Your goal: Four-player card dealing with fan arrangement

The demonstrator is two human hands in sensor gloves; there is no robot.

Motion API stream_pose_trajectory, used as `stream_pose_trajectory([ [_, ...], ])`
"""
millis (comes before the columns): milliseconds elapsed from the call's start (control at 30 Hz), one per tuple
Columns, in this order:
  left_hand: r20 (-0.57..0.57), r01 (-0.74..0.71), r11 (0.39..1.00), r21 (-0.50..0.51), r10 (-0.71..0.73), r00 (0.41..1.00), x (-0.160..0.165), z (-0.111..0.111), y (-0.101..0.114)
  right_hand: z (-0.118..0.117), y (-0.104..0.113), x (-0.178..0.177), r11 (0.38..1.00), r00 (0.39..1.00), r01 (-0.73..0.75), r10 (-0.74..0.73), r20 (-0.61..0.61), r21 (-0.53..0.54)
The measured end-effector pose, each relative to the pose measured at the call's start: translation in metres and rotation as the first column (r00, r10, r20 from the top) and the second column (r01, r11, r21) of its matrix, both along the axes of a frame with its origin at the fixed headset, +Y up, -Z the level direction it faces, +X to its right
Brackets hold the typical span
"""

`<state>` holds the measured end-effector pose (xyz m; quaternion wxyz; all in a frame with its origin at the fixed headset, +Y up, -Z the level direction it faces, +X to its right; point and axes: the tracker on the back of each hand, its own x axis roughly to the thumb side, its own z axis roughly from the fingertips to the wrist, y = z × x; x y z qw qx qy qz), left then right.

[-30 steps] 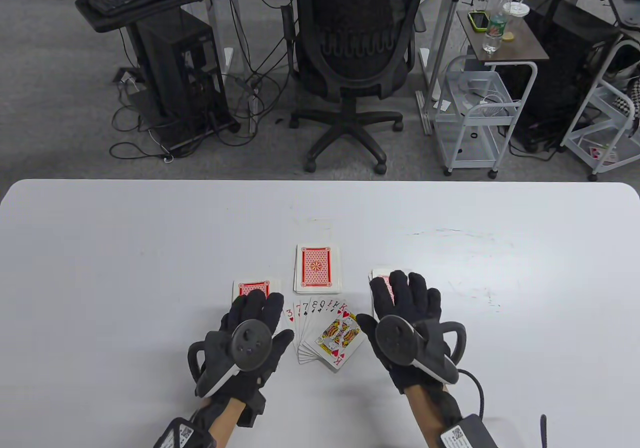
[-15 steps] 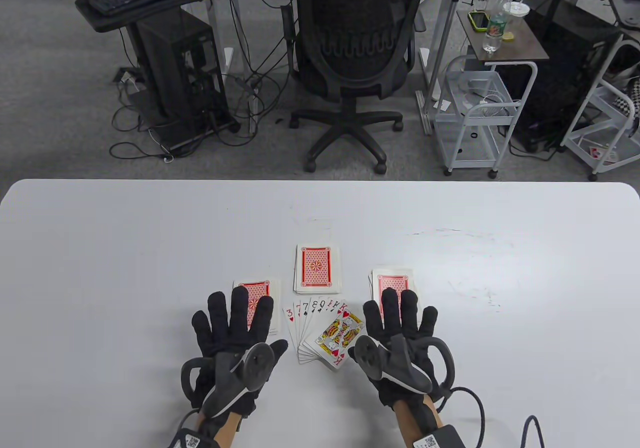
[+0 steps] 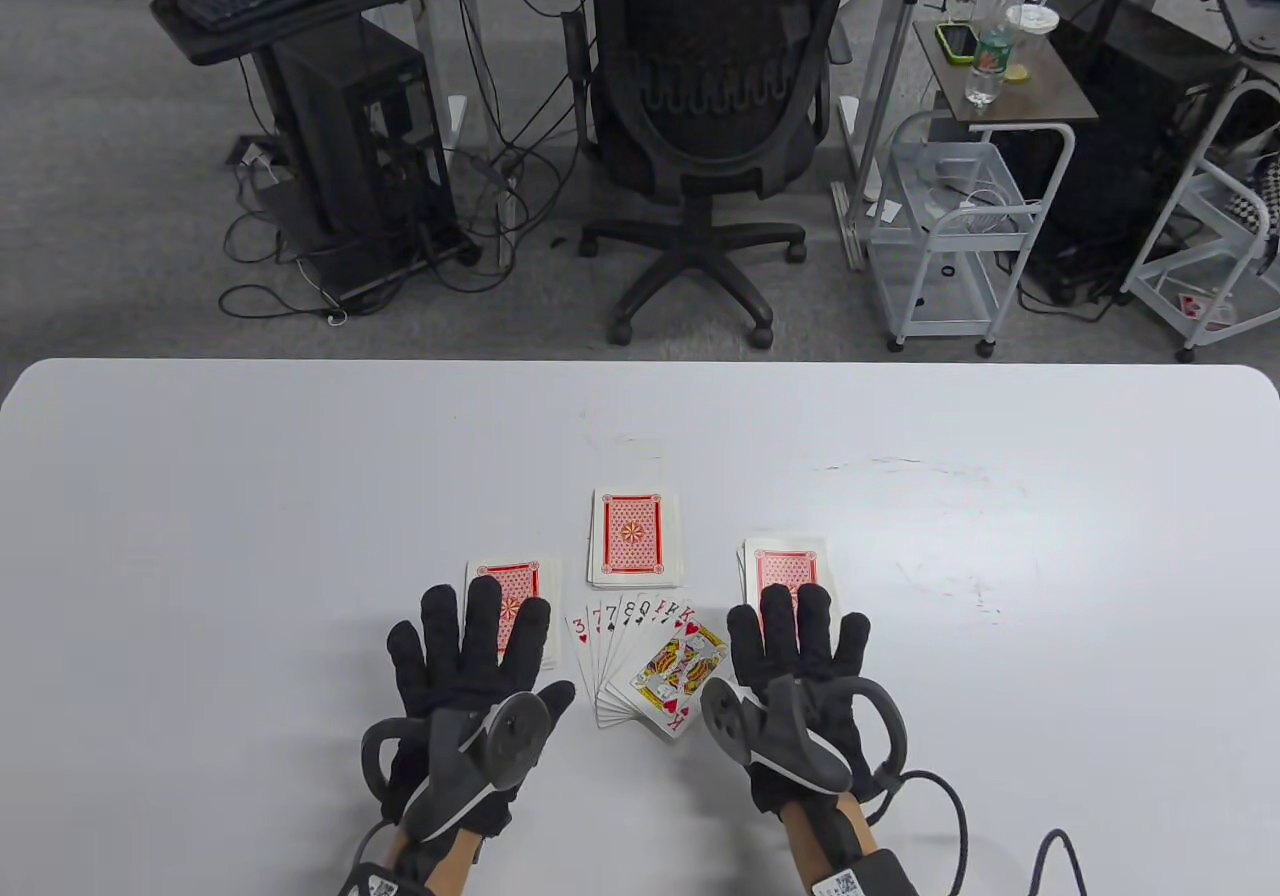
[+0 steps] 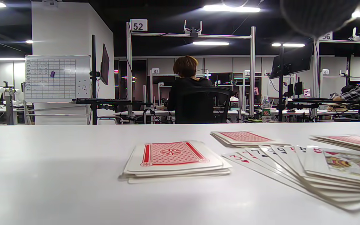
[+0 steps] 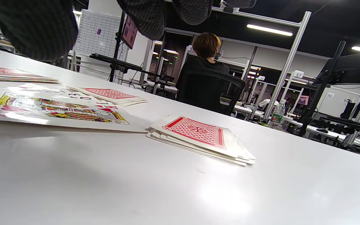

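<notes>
Three face-down red-backed piles lie on the white table: a left pile (image 3: 512, 576), a middle pile (image 3: 635, 534) and a right pile (image 3: 785, 564). A face-up fan (image 3: 650, 671) with a king of hearts on top lies between my hands. My left hand (image 3: 470, 651) is open with fingers spread, over the near part of the left pile. My right hand (image 3: 800, 641) is open with fingers spread, over the near part of the right pile. The left wrist view shows the left pile (image 4: 175, 157) and the fan (image 4: 323, 165). The right wrist view shows the right pile (image 5: 202, 137) with my fingers (image 5: 148, 17) raised above.
The white table (image 3: 200, 536) spreads wide to the left, right and far side of the cards. Beyond its far edge stand an office chair (image 3: 710, 116), a computer stand (image 3: 340, 136) and a white cart (image 3: 950, 226).
Both hands have drawn back toward me off the side piles and opened with fingers spread. The cards have not moved.
</notes>
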<state>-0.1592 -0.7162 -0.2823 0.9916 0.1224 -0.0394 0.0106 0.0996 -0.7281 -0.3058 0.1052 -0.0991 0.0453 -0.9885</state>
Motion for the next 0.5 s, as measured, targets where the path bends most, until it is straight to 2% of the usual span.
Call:
stream_pose_trajectory([
  [500,0.017,0.007,1.0,0.006,-0.007,1.0,0.0024,0.0004,-0.0011,-0.0004,-0.0005,-0.0004,1.0,1.0,-0.002,0.002,0.004,0.005],
])
